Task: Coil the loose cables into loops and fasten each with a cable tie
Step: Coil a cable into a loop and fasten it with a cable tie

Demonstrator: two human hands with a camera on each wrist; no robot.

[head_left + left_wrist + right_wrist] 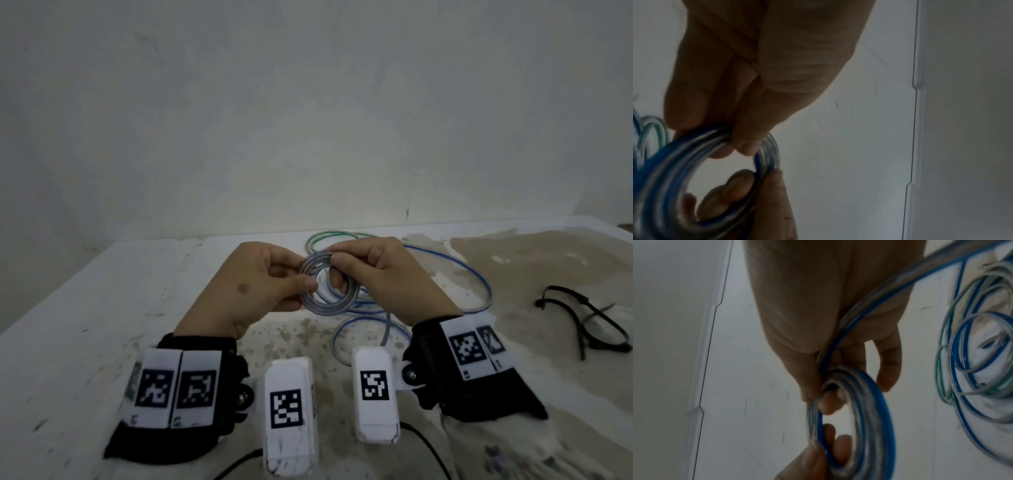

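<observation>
Winding the blue-striped cable into a small coil above the table, the person does best to keep each new turn lying flat against the last and feed the loose tail in without twisting. The left hand pinches the coil's near side; the right hand pinches the far side with curled fingers. Black cable ties wait to the right.

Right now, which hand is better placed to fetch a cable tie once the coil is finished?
Probably the right hand. The black cable ties lie on the table on its side, while the left hand already has a grip on the blue-striped coil and could keep it.
</observation>
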